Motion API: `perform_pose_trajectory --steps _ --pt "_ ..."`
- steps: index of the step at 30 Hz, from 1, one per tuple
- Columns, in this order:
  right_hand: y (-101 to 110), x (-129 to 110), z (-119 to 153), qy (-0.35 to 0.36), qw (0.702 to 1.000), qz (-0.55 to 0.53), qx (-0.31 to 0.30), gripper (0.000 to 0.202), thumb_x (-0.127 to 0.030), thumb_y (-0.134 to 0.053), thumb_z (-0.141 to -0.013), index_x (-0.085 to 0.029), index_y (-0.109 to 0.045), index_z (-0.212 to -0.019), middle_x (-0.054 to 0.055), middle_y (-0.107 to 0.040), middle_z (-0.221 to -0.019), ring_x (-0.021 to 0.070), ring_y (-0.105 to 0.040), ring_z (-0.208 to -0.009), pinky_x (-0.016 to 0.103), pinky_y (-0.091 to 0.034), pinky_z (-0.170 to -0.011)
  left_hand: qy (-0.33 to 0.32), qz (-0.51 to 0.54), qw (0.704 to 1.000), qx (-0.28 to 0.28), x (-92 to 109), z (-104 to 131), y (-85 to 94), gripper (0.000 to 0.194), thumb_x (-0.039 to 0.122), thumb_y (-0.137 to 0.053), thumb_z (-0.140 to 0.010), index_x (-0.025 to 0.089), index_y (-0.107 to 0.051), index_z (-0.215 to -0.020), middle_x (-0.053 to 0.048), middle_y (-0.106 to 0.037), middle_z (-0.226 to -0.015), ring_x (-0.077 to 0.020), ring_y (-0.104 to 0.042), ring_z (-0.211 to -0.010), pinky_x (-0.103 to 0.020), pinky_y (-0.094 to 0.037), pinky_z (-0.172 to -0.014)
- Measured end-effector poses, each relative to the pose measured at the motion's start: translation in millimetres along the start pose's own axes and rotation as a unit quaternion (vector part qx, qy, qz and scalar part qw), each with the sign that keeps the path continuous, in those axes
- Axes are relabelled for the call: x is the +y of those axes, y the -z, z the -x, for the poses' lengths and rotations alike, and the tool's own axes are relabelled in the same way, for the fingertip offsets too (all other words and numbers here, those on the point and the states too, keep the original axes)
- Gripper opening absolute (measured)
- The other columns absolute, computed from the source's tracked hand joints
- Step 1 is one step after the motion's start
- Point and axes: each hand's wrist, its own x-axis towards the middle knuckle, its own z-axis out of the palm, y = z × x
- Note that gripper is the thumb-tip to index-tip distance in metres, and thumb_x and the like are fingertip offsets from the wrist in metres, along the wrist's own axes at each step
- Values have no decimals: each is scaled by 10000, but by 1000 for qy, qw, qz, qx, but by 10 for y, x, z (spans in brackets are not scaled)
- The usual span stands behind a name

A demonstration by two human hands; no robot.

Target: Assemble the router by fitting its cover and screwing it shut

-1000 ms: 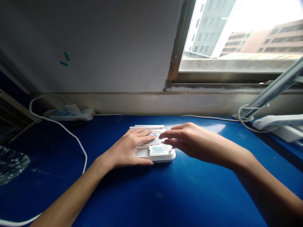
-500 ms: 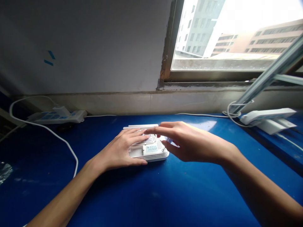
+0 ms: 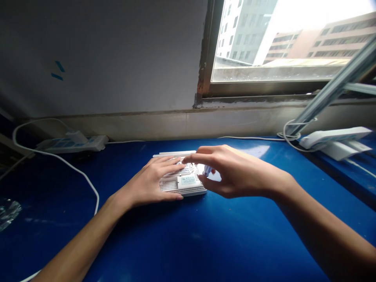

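Shows a white vented device [image 3: 198, 190] lying flat near the middle of the blue tabletop [image 3: 188, 235], with a pale label [image 3: 188, 179] on its upper face and slim white bars [image 3: 173, 153] along its far side. Has the left hand [image 3: 148, 178] resting over its left part, fingers slightly spread, thumb along the near edge. Has the right hand [image 3: 235, 170] arched over its right end, fingers curved and thumb well apart from the index finger, with a small bluish item [image 3: 207, 170] visible between them; cannot tell whether pinched. Farther out, includes a power strip [image 3: 96, 143] and white cable [image 3: 79, 171] to the left, crinkled clear plastic [image 3: 10, 213] at the left edge, and a white adapter block [image 3: 337, 150] beside a metal pole [image 3: 326, 92] to the right.
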Motion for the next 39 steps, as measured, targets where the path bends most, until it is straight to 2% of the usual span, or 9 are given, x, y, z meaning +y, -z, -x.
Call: perform_pose_trajectory --steps 3,7,9,15,20,23,28,34,39 --pt "-15 4 -12 -14 1000 2 7 257 -252 -627 -1004 -241 -725 -1241 77 -760 -995 186 -690 -775 266 -450 -641 3 2 1000 1 7 0 0 863 681 -825 -773 320 -581 -1517 -76 -518 -1615 -390 -431 -1512 -587 -323 -1261" --pt "-2 1 9 8 1000 -14 11 577 -125 -598 -951 -297 -561 -1500 90 -758 -1135 204 -709 -861 279 -509 -717 12 -1 1000 5 17 9 4 853 663 -844 -759 320 -600 -1501 -92 -553 -1586 -394 -447 -1501 -588 -335 -1249" --pt "6 0 22 15 1000 -14 5 701 -132 -649 -902 -303 -490 -1562 98 -741 -1187 215 -712 -884 292 -528 -735 10 0 1000 10 18 13 2 855 663 -846 -757 330 -596 -1503 -88 -545 -1593 -390 -440 -1507 -582 -334 -1250" --pt "-66 57 -7 -30 999 15 -4 472 -303 -667 -998 -302 -578 -1462 77 -762 -1115 221 -736 -874 308 -529 -743 -1 10 1000 11 21 10 -2 847 675 -827 -772 318 -595 -1504 -77 -526 -1608 -381 -444 -1508 -566 -321 -1264" --pt "-79 91 44 -29 999 23 7 712 -151 -679 -923 -343 -440 -1565 84 -700 -1284 232 -709 -1037 307 -548 -802 -2 6 1000 9 10 9 -12 868 674 -828 -772 323 -572 -1524 -71 -497 -1628 -382 -422 -1524 -581 -297 -1274" --pt "-57 70 57 -31 999 22 4 686 -153 -724 -874 -331 -518 -1504 75 -714 -1209 218 -713 -961 289 -545 -769 -2 14 1000 14 2 15 -17 856 660 -840 -767 335 -581 -1516 -69 -503 -1623 -388 -431 -1517 -583 -304 -1274" --pt "-67 48 -6 -43 999 -4 0 578 -109 -715 -884 -289 -607 -1423 55 -739 -1018 170 -696 -804 242 -489 -683 1 14 1000 17 -7 20 -18 866 665 -845 -758 337 -584 -1515 -67 -517 -1615 -390 -444 -1508 -577 -317 -1275" --pt "-54 59 -11 -36 999 -6 -1 641 -44 -657 -860 -305 -573 -1440 33 -708 -1000 147 -650 -779 226 -449 -657 1 5 1000 15 -16 10 -15 859 648 -853 -759 347 -580 -1516 -61 -539 -1599 -394 -454 -1500 -587 -328 -1266" --pt "58 77 20 -7 999 -30 27 644 -49 -681 -841 -301 -589 -1427 27 -729 -1029 152 -673 -809 226 -482 -678 3 1 1000 6 -5 10 3 869 655 -841 -769 349 -559 -1532 -57 -517 -1616 -395 -416 -1524 -601 -300 -1275"
